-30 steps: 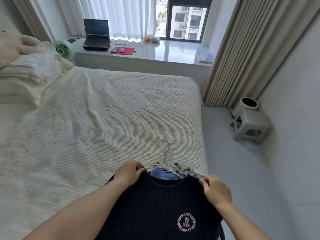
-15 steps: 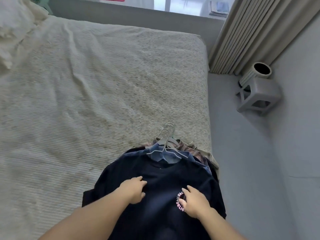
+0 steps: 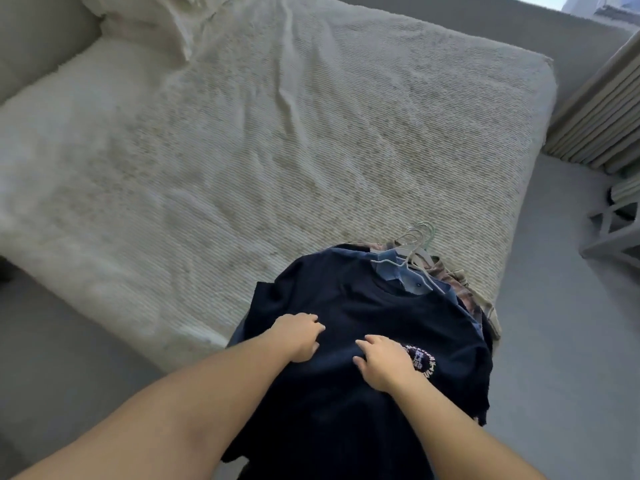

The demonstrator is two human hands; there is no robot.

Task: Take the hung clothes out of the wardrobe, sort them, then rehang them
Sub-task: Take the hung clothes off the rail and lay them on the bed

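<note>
A pile of clothes on hangers lies at the near right corner of the bed (image 3: 277,150). On top is a navy T-shirt (image 3: 363,306) with a round pink and white print. Under it show a blue collared shirt (image 3: 398,271) and a plaid garment (image 3: 467,296). The grey hanger hooks (image 3: 415,240) bunch together at the pile's far end. My left hand (image 3: 298,336) rests on the T-shirt's chest, its fingers curled into the fabric. My right hand (image 3: 384,362) sits beside it, partly over the print, pinching the fabric between thumb and fingers.
The bed has a cream textured cover, with a pillow (image 3: 145,22) at its far left. A beige curtain (image 3: 595,126) hangs at the right, with a white stool (image 3: 613,237) below it. Grey floor (image 3: 554,341) runs along the bed's right side.
The pile has come down onto the bed. My hands moved from the T-shirt's shoulders down to its chest and closer together. The view has tilted down and swung left.
</note>
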